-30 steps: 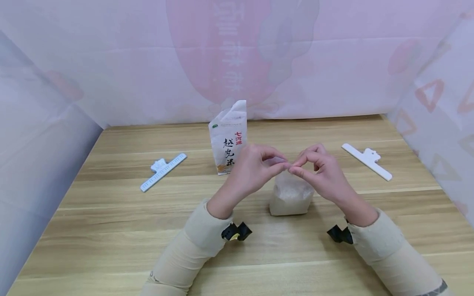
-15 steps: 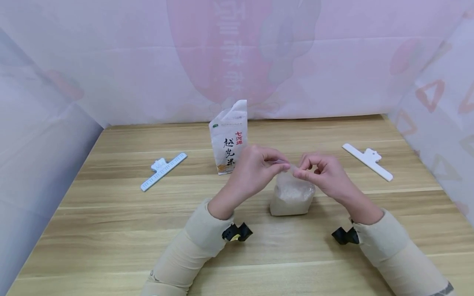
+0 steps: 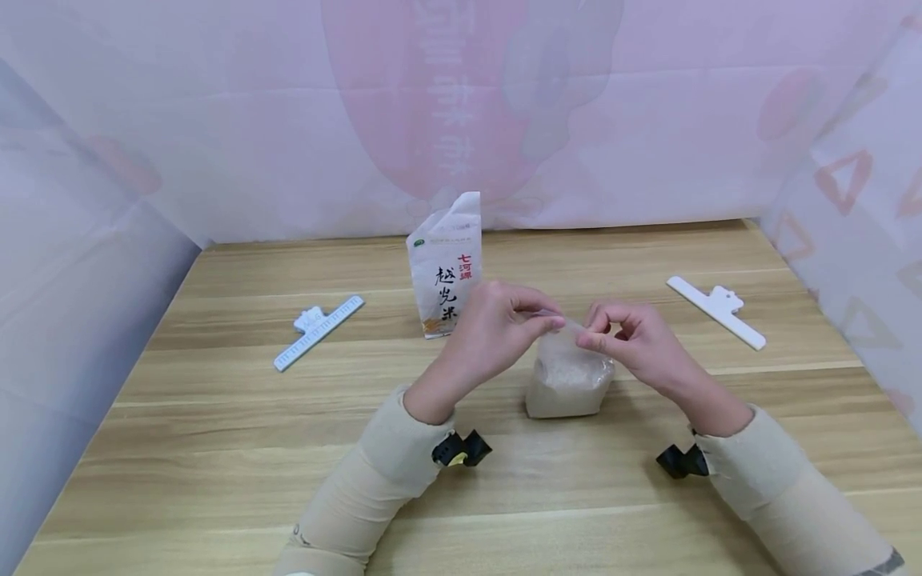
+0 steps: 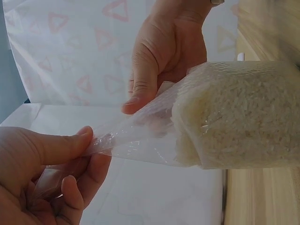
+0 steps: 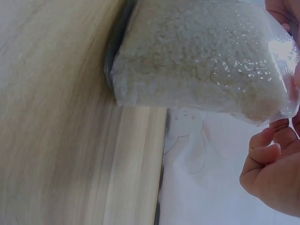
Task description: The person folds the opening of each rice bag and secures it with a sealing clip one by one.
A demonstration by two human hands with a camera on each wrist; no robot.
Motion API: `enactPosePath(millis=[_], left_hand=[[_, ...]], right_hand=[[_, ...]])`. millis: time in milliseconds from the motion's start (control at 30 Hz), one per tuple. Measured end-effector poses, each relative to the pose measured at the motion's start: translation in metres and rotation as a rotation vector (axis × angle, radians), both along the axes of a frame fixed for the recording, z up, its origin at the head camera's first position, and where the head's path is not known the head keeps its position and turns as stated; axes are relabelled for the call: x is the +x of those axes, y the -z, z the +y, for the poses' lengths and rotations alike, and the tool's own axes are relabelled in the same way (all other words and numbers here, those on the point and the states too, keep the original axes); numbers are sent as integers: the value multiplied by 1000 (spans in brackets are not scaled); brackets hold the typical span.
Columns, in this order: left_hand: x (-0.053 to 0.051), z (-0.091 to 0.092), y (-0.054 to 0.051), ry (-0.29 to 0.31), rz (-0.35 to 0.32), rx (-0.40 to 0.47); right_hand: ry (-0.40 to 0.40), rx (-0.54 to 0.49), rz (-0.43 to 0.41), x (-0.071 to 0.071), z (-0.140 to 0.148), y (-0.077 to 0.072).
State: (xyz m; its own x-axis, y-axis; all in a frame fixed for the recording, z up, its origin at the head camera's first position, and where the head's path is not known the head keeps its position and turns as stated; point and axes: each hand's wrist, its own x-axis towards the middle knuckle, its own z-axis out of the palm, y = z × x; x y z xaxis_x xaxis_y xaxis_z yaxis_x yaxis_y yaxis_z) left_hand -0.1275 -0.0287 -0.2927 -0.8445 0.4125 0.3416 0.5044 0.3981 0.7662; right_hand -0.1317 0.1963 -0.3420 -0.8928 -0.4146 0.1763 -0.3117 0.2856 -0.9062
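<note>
A clear plastic bag of rice (image 3: 569, 384) stands upright on the table in the head view, its grains filling the lower part. My left hand (image 3: 497, 328) pinches the bag's gathered top between thumb and fingers. On the other side, my right hand (image 3: 637, 344) pinches the top edge of the film. The left wrist view shows the bag (image 4: 239, 117) sideways, with the left hand (image 4: 51, 173) holding its stretched end and the right hand (image 4: 168, 56) behind the film. In the right wrist view the rice bag (image 5: 201, 61) is close, beside the left hand (image 5: 276, 173).
A white printed rice package (image 3: 442, 264) stands behind the left hand. On the wooden table (image 3: 216, 448), a light blue clip (image 3: 317, 332) lies at the left and a white clip (image 3: 716, 310) at the right. White printed sheets (image 3: 252, 144) enclose the back and sides.
My right hand has moved slightly right and down from beside the left fingertips, with bag film now spread between the two hands. My left hand has barely moved.
</note>
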Motion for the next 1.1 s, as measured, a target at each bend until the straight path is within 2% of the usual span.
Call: enactPosePath(millis=[267,600,767,833,1000,1100], left_hand=[[-1,-1,0,5,-10,4],[-3,-1,0,1,3,-4],[-4,-2,1,30,-35,-35],[-4,-2,1,40,-54,-44],[-5,0,3,46,-50,-91],[-5,1,3,52,-65,-114]], right_hand=[[77,118,86,4,8,3],[49,98,139,5,11,6],[79,119,185,6,10,5],[93,135,222,7,9,6],[127,156,339,10,7,7],[137,152,380,13,5,6]])
